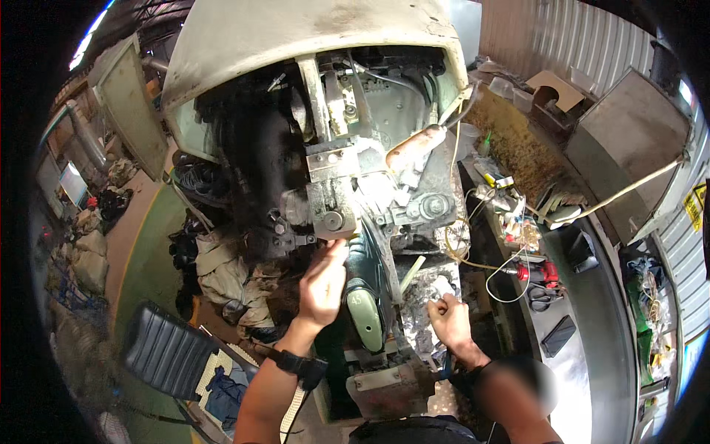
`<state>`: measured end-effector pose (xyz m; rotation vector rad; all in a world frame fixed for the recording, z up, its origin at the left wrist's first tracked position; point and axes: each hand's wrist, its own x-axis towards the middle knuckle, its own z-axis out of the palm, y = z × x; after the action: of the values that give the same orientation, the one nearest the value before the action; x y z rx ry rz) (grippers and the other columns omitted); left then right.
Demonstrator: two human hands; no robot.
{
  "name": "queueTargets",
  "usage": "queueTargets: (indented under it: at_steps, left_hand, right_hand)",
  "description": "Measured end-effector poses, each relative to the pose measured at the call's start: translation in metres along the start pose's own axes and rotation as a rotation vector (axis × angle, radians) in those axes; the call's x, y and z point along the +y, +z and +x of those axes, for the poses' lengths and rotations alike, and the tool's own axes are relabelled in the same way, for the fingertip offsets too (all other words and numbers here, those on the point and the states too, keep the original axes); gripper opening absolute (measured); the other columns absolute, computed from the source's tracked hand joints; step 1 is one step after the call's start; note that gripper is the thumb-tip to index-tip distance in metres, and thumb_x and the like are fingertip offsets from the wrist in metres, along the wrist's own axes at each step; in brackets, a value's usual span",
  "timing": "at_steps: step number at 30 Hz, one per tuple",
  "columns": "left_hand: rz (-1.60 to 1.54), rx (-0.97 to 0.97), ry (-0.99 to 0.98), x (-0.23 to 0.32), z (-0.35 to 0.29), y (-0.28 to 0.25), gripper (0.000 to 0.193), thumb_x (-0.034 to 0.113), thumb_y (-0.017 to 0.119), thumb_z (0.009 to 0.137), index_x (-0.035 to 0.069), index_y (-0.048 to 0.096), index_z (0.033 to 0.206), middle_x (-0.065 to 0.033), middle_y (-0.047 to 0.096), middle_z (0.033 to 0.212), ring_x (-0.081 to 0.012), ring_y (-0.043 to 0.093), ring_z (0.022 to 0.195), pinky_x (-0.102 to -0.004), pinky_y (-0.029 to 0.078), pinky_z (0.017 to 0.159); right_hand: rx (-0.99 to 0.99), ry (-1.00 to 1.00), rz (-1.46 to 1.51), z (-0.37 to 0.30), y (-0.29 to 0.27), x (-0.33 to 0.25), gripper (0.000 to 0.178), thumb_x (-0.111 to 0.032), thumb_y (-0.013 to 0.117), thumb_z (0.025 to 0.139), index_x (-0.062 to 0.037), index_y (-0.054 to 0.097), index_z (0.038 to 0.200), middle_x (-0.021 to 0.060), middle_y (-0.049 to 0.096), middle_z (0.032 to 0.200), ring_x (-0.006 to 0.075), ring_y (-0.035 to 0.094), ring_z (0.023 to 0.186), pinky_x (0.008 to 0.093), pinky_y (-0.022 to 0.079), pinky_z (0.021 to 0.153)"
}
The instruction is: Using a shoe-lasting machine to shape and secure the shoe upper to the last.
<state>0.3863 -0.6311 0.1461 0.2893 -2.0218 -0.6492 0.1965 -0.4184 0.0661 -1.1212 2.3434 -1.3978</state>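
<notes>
My left hand (324, 287) reaches up to the lower edge of a metal machine head (333, 211), its fingers stretched out and close together. The fingertips are partly lost against the machine. Just right of that hand, a green shoe last (364, 318) stands sole side toward me, with dark material around its upper end. My right hand (450, 322) is closed in a pinch over the machine's littered side plate (421, 296). A small white piece (442, 286) shows at its fingertips; whether the fingers hold it cannot be made out.
A lamp-lit orange-brown handle (416, 146) juts over the mechanism. On the right bench lie a red power tool (540, 274), scissors (543, 297), a black flat box (558, 336) and cords. A black chair (166, 344) stands at the left beside piled cloth (222, 266).
</notes>
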Motion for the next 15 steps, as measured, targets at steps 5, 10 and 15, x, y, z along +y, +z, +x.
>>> queueTargets:
  at_steps: [5, 10, 15]
  left_hand:
    - [0.025, -0.086, -0.063, 0.005, -0.005, 0.001, 0.047, 0.020, 0.034, 0.101, -0.010, 0.061, 0.126, -0.0263, 0.060, 0.133, -0.0390, 0.051, 0.133, -0.0420, 0.038, 0.114]
    - [-0.041, 0.062, -0.110, 0.008, -0.016, 0.009, 0.037, 0.006, 0.037, 0.100, -0.011, 0.062, 0.123, -0.0249, 0.061, 0.132, -0.0368, 0.053, 0.132, -0.0414, 0.042, 0.111]
    - [-0.264, 0.034, -0.324, 0.002, -0.042, -0.001, 0.040, 0.006, 0.045, 0.099, -0.010, 0.055, 0.135, -0.0228, 0.054, 0.143, -0.0304, 0.048, 0.138, -0.0374, 0.036, 0.114]
  right_hand:
    - [-0.007, 0.067, -0.145, 0.002, -0.006, -0.015, 0.022, -0.012, 0.064, 0.091, 0.0081, 0.061, 0.082, 0.0219, 0.068, 0.069, 0.0245, 0.071, 0.060, 0.0365, 0.053, 0.054]
    - [0.046, 0.112, -0.155, -0.003, -0.006, -0.016, 0.024, -0.012, 0.063, 0.090, 0.0073, 0.058, 0.077, 0.0213, 0.064, 0.063, 0.0212, 0.067, 0.056, 0.0357, 0.051, 0.053]
    - [0.018, 0.144, -0.062, -0.014, 0.000, -0.024, 0.032, -0.023, 0.072, 0.090, 0.0074, 0.062, 0.088, 0.0210, 0.069, 0.074, 0.0226, 0.071, 0.071, 0.0363, 0.056, 0.066]
